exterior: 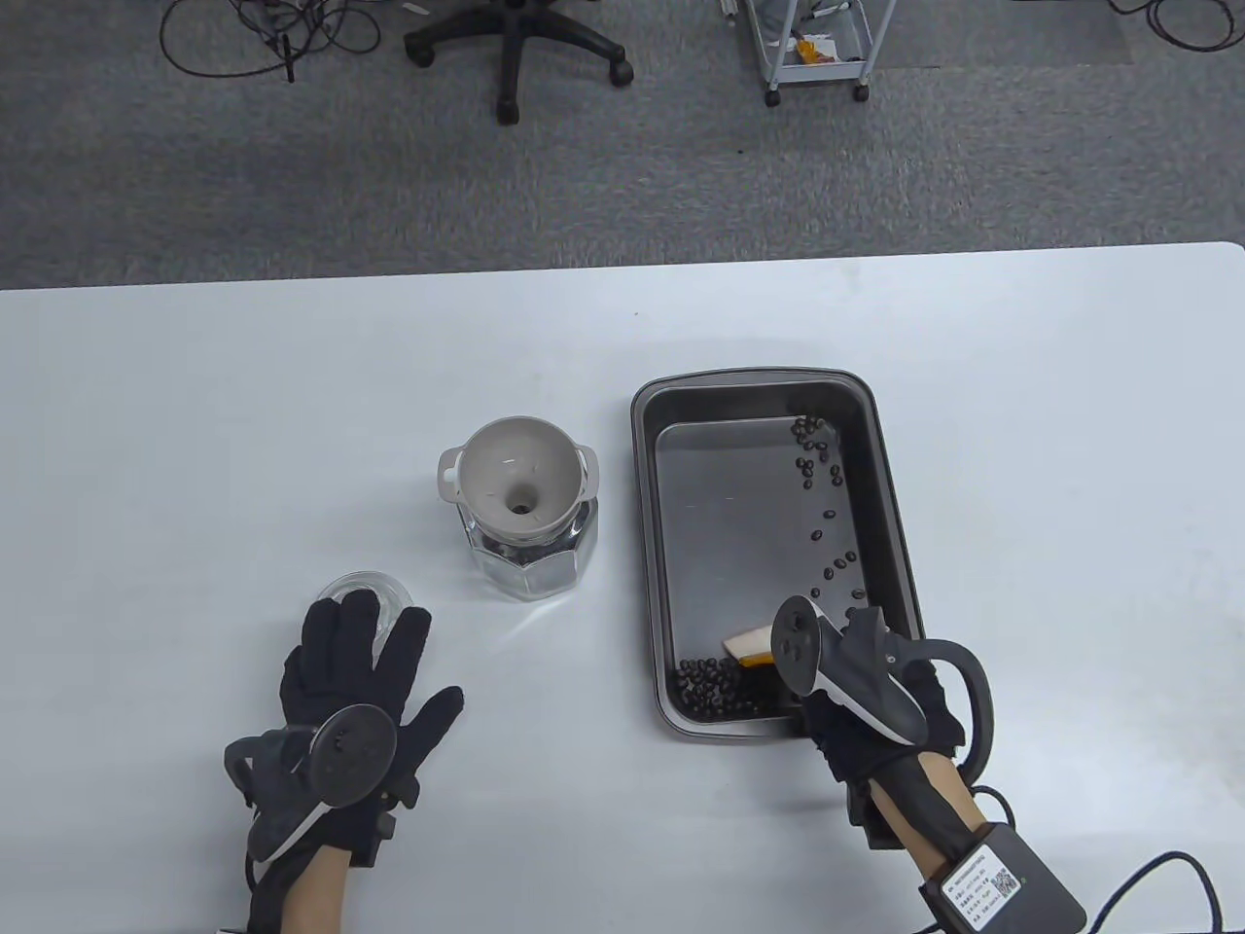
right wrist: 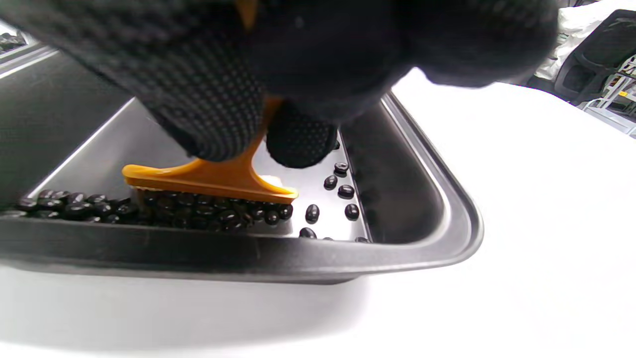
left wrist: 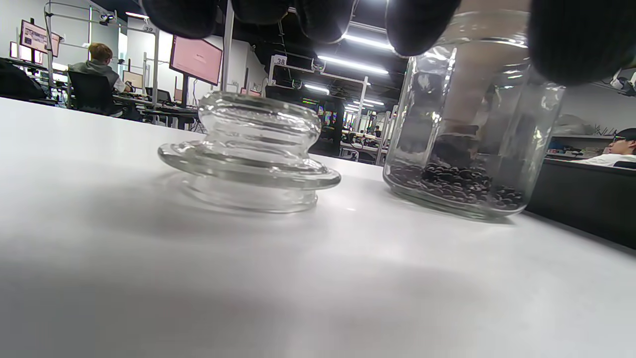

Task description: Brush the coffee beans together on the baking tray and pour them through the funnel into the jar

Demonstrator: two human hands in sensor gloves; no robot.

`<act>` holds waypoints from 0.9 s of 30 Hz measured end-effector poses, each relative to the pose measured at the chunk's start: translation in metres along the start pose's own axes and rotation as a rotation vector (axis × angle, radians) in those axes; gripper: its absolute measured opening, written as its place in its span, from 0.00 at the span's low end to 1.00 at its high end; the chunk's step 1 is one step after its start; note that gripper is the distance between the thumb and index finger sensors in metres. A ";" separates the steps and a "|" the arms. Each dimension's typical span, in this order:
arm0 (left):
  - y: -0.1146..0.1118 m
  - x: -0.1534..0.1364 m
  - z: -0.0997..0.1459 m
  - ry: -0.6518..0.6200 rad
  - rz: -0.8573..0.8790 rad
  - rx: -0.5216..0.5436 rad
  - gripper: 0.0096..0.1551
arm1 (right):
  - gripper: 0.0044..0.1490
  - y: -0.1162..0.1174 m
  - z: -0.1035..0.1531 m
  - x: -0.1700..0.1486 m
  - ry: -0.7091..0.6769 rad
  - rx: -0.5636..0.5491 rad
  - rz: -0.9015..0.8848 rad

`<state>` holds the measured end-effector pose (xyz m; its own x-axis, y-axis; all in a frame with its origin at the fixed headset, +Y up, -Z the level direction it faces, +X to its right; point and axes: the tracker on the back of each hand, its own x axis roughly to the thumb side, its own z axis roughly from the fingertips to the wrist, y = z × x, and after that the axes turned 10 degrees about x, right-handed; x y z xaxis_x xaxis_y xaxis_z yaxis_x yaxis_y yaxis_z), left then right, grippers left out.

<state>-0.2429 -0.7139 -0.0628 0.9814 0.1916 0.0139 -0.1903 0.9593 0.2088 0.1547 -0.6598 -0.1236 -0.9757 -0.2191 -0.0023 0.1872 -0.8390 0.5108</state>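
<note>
A dark baking tray (exterior: 647, 545) lies right of centre. Coffee beans (exterior: 718, 684) are heaped against its near wall, and loose beans (exterior: 822, 462) trail along its right side. My right hand (exterior: 856, 710) grips an orange brush (right wrist: 208, 179) whose head rests behind the bean pile (right wrist: 149, 209) at the tray (right wrist: 422, 209) wall. A glass jar (exterior: 530, 569) with a grey funnel (exterior: 520, 477) on top stands left of the tray; beans lie in the jar's (left wrist: 462, 149) bottom. My left hand (exterior: 360, 671) lies flat on the table, fingers straight, beside the glass lid (exterior: 384, 589).
The glass lid (left wrist: 253, 149) sits upside down on the white table just left of the jar. Beyond the table's far edge are an office chair base (exterior: 515, 49) and a wheeled cart (exterior: 812, 44) on grey carpet.
</note>
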 end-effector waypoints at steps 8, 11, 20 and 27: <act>0.000 0.000 0.000 0.003 0.002 -0.001 0.49 | 0.21 0.004 0.008 0.000 -0.001 -0.009 0.002; 0.000 0.000 0.000 0.003 -0.003 -0.001 0.49 | 0.21 0.004 0.007 -0.002 -0.004 -0.008 -0.005; -0.001 0.001 -0.001 -0.005 0.004 -0.005 0.49 | 0.23 -0.015 -0.005 -0.025 -0.014 -0.033 -0.125; 0.000 0.001 -0.001 -0.010 0.010 0.004 0.49 | 0.24 -0.036 -0.028 -0.039 -0.003 -0.117 -0.233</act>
<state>-0.2424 -0.7137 -0.0641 0.9797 0.1988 0.0262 -0.1998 0.9564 0.2128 0.1893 -0.6353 -0.1661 -0.9944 -0.0119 -0.1051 -0.0307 -0.9185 0.3942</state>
